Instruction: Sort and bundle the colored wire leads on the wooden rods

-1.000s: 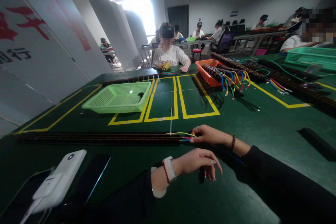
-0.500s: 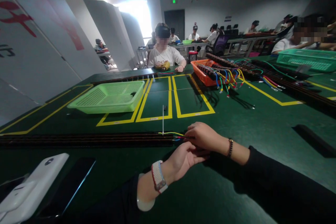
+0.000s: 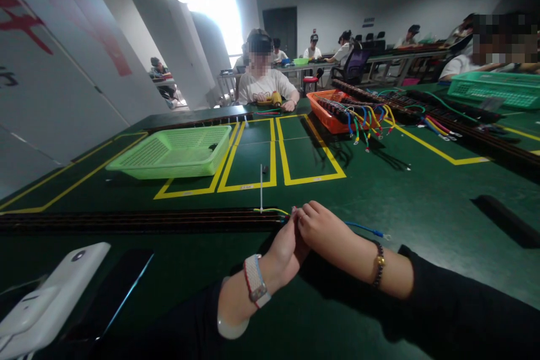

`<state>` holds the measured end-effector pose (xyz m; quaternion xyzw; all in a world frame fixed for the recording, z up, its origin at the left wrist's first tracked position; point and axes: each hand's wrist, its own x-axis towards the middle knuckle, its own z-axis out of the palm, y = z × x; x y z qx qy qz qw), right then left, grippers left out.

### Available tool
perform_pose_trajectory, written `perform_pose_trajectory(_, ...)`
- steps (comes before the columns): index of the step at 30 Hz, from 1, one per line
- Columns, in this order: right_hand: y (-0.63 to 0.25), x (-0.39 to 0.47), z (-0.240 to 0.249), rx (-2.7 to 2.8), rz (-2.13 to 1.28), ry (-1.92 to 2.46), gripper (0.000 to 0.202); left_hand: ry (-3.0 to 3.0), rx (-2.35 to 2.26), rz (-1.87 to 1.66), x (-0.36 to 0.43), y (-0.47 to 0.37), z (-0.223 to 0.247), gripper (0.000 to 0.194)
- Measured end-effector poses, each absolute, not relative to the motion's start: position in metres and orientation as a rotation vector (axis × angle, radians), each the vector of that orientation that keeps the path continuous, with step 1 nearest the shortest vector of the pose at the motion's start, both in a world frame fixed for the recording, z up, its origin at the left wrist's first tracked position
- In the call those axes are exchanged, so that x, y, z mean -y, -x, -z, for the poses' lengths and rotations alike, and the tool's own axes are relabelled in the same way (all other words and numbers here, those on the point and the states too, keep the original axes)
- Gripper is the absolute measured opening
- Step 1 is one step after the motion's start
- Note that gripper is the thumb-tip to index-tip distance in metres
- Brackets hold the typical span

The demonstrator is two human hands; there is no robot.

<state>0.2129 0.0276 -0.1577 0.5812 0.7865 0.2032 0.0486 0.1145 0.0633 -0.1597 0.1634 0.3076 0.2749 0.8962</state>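
Long dark strips with copper-brown edges [image 3: 147,222] lie side by side across the table in front of me. A white cable tie [image 3: 261,188] stands up near their right end, where a yellow-green wire [image 3: 273,211] comes out. Just right of that end, my left hand [image 3: 284,253] is closed, its fingertips pinched on the wires. Pressed against it from the right, my right hand [image 3: 323,228] is curled around the same wires, which my fingers mostly hide. Past my right hand a blue wire [image 3: 363,228] emerges, tipped with a metal ring terminal [image 3: 386,236].
A green basket [image 3: 169,166] stands beyond the strips. An orange basket [image 3: 329,118] holds strips with coloured wires. Phones [image 3: 113,287] lie at lower left, a black bar [image 3: 504,219] at right. Opposite, a person [image 3: 265,81] handles a yellow power tool [image 3: 275,99].
My left fingers have closed from a spread pose, and both hands now meet at the wires. The blue wire's end has appeared right of my right hand. The person opposite has moved the yellow tool.
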Motion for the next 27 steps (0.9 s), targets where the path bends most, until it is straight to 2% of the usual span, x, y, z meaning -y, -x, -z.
perform_pose_trajectory(7,-0.238,-0.015,0.116,-2.580,-0.233,-1.828,0.028,-0.437,-0.609,-0.517,-0.066,-0.115,0.167,0.013)
perform_pose_trajectory(11,-0.248,-0.010,0.095,-2.437,-0.038,-2.002,0.028,-0.483,-0.589,-0.479,-0.066,-0.115,0.166,0.019)
perform_pose_trajectory(20,-0.232,-0.014,0.133,-2.270,0.010,-2.055,0.025,-0.504,-0.653,-0.501,-0.064,-0.117,0.164,0.010)
perform_pose_trajectory(27,-0.229,-0.008,0.111,-2.197,0.129,-2.129,0.029,-0.518,-0.649,-0.485,-0.065,-0.116,0.167,0.016)
